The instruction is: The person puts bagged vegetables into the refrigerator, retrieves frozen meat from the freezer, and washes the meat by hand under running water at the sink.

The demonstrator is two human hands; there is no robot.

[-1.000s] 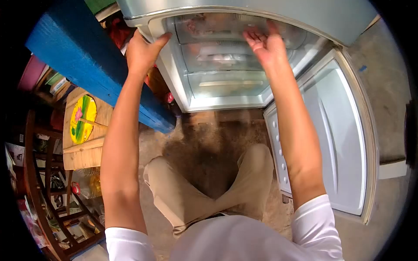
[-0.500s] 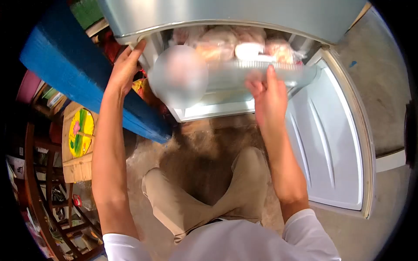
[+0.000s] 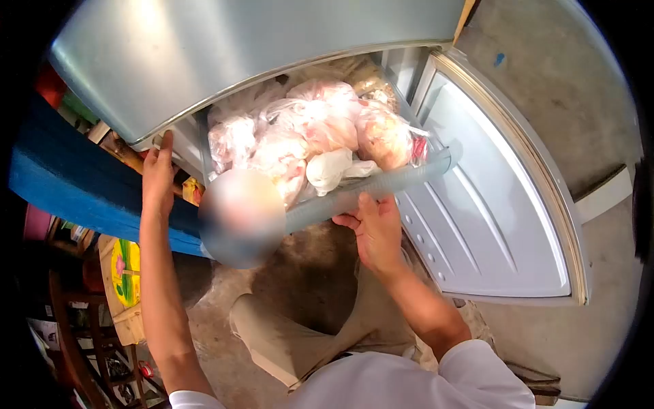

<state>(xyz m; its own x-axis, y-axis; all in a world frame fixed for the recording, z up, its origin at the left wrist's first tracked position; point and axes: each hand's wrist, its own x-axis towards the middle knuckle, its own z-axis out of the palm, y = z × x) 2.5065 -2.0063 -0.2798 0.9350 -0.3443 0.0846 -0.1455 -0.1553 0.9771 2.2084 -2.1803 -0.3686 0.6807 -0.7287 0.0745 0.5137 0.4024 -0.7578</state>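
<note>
A freezer drawer [image 3: 320, 213] with a clear greyish front is pulled out of the silver refrigerator [image 3: 266, 41]. My right hand [image 3: 378, 232] grips the drawer's front edge, thumb on the outside. Inside the drawer lie several knotted plastic bags of pinkish food [image 3: 279, 146]; a small white bag [image 3: 330, 170] sits near the front, and a fuller bag [image 3: 385, 136] is at the right. My left hand [image 3: 158, 180] holds the refrigerator's left edge, below the upper door's corner. A round blurred patch hides the drawer's left front corner.
The lower refrigerator door [image 3: 484, 198] stands swung out to the right. A blue post [image 3: 88, 184] runs close by my left arm. A wooden stool [image 3: 126, 324] with a yellow painted top and a dark wooden rack [image 3: 75, 341] stand at the left.
The drawer has come out farther towards me with my right hand on its front, and more bags show. My left hand stays on the refrigerator's edge. The view has turned and shifted.
</note>
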